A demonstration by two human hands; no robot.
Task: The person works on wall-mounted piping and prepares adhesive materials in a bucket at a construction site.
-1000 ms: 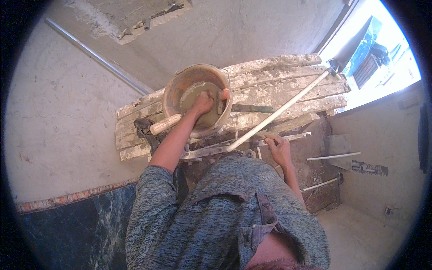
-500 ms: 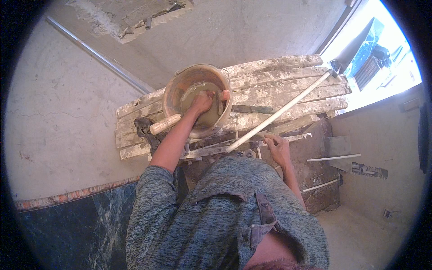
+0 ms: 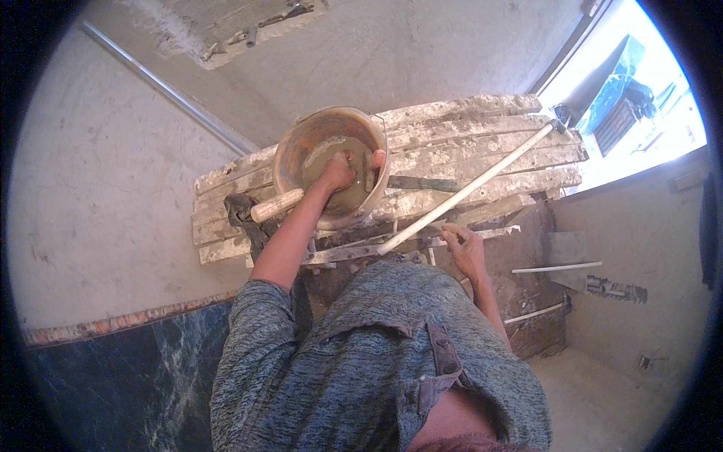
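Bucket [image 3: 291, 154] with left hand [image 3: 339, 174] down inside, forearm [image 3: 294, 233] aslant.

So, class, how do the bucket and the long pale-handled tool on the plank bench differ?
The bucket is wide and round; the long pale-handled tool is thin and straight. The bucket stands open side up, while the tool lies slantwise. The left hand reaches into the bucket; no hand touches the tool. Both rest on the plank bench.
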